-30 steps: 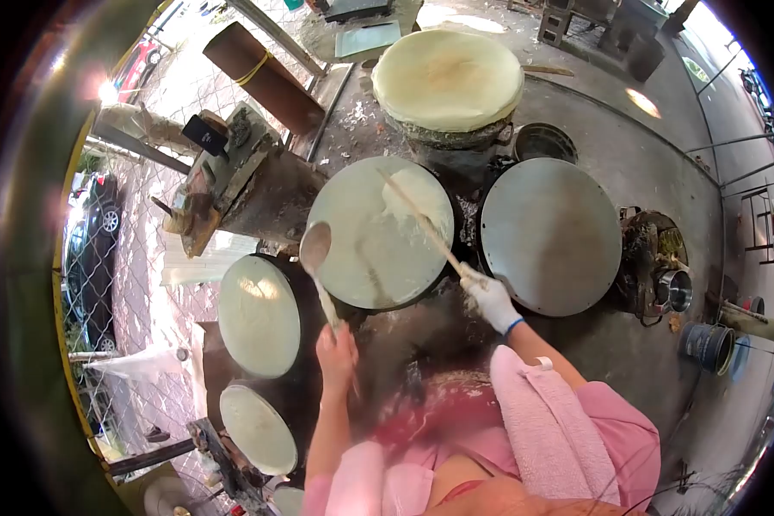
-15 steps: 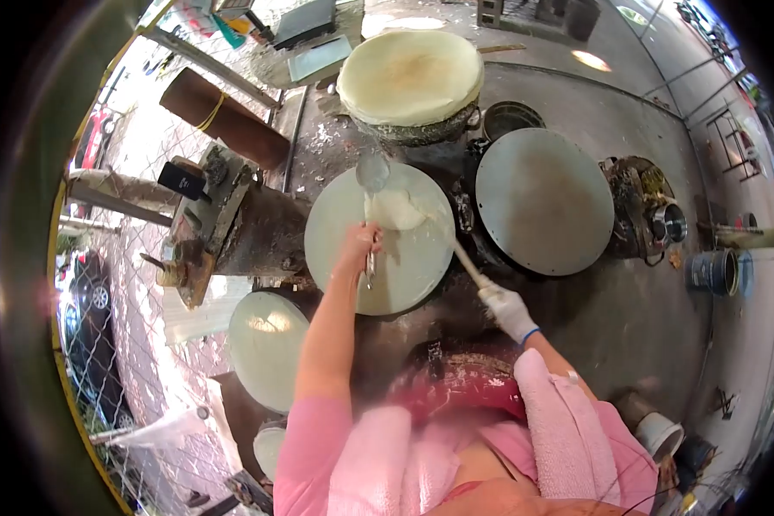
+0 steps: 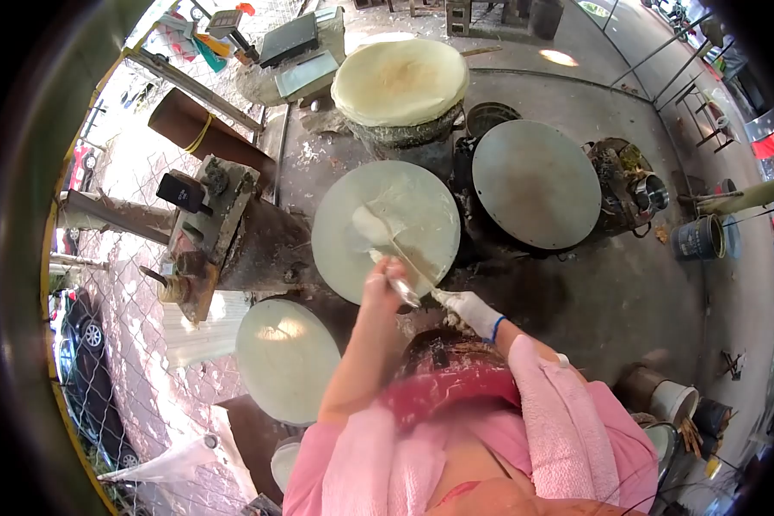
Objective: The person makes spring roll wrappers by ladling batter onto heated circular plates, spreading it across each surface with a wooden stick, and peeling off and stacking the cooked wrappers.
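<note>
A round pale griddle (image 3: 344, 215) lies in the middle, with a wet whitish layer over it. My left hand (image 3: 383, 288) is bare and closed round the handle of a ladle (image 3: 370, 225), whose bowl is over the griddle. My right hand (image 3: 470, 311), in a white glove, grips a thin wooden stick (image 3: 414, 268) that reaches over the griddle beside the ladle. Just below my hands is a red tub (image 3: 456, 387) with pale smears. Motion blurs the fingers of my left hand.
A stack of pale round sheets (image 3: 401, 82) stands at the back. To the right is a second griddle (image 3: 537, 185), to the lower left another round plate (image 3: 287, 361). A brown pipe (image 3: 206, 129) leans at the left near a wire fence. A bucket (image 3: 699, 238) stands far right.
My left hand and the ladle have come back toward my body from farther over the griddle. My right hand has moved left with the stick. The view has shifted too.
</note>
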`<action>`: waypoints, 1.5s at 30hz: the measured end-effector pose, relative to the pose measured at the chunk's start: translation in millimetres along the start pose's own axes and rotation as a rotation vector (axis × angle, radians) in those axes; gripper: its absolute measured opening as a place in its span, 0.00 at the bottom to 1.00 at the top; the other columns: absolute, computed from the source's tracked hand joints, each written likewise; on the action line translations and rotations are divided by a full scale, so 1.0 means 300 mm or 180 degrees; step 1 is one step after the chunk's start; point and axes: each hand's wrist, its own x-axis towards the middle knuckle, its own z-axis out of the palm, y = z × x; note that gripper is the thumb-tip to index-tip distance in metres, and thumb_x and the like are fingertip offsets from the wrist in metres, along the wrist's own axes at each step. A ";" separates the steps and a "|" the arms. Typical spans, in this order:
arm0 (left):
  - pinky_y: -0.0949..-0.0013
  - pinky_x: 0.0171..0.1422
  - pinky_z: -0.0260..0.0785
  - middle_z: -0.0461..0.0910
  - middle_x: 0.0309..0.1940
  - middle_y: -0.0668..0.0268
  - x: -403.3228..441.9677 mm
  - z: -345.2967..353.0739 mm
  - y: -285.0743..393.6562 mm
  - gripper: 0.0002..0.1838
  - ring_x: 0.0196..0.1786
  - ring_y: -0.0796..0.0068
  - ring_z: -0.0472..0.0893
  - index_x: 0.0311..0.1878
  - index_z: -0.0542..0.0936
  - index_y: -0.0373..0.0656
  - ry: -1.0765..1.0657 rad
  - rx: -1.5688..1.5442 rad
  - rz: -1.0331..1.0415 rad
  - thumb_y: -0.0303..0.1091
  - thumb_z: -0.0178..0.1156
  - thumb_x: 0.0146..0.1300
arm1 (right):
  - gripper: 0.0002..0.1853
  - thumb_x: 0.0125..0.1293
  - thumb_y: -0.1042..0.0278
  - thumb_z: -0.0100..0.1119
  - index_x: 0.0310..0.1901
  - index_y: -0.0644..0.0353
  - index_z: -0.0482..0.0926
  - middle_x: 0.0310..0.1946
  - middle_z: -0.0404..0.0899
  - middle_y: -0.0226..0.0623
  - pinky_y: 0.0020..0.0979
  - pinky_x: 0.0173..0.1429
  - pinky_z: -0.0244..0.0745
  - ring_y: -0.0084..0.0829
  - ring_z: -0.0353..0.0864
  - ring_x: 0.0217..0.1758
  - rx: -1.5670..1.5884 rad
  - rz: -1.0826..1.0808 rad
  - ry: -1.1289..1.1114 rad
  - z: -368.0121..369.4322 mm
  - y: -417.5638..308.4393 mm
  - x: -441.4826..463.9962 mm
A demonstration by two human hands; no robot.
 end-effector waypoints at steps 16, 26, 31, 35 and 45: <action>0.72 0.18 0.50 0.62 0.17 0.75 0.003 0.743 -0.170 0.17 0.10 0.81 0.58 0.44 0.75 0.35 -0.1227 0.2147 0.0337 0.41 0.47 0.77 | 0.23 0.72 0.61 0.61 0.67 0.52 0.74 0.27 0.74 0.17 0.17 0.28 0.67 0.10 0.67 0.23 0.0461 -0.1061 0.1729 -0.814 -0.160 -0.316; 0.71 0.24 0.61 0.73 0.21 0.69 0.591 1.046 -0.984 0.17 0.17 0.77 0.69 0.43 0.77 0.32 -0.0141 0.2869 0.1117 0.41 0.61 0.69 | 0.34 0.71 0.45 0.51 0.76 0.33 0.54 0.32 0.81 0.48 0.49 0.40 0.77 0.51 0.83 0.35 -0.3008 -0.0456 0.2897 -1.398 -0.197 -0.323; 0.61 0.35 0.71 0.80 0.31 0.54 0.506 0.983 -0.927 0.18 0.29 0.61 0.80 0.46 0.75 0.31 0.0777 0.4455 0.3497 0.39 0.61 0.67 | 0.28 0.71 0.45 0.53 0.70 0.38 0.69 0.25 0.80 0.42 0.44 0.33 0.75 0.40 0.82 0.27 -0.1485 -0.0940 0.2293 -1.421 -0.185 -0.270; 0.65 0.38 0.71 0.79 0.31 0.57 0.417 0.838 -0.793 0.15 0.32 0.68 0.78 0.49 0.76 0.33 0.0628 0.3925 0.3213 0.37 0.57 0.70 | 0.25 0.69 0.45 0.59 0.64 0.44 0.77 0.24 0.82 0.36 0.34 0.37 0.75 0.28 0.82 0.28 -0.0838 -0.0418 0.1525 -1.314 -0.324 -0.273; 0.63 0.31 0.64 0.71 0.22 0.59 0.120 0.643 -0.769 0.08 0.25 0.66 0.72 0.37 0.73 0.37 0.0555 0.4132 0.2345 0.32 0.56 0.68 | 0.24 0.69 0.55 0.62 0.63 0.54 0.77 0.40 0.86 0.33 0.26 0.43 0.76 0.23 0.82 0.36 -0.0868 -0.0581 0.1508 -1.336 -0.326 -0.214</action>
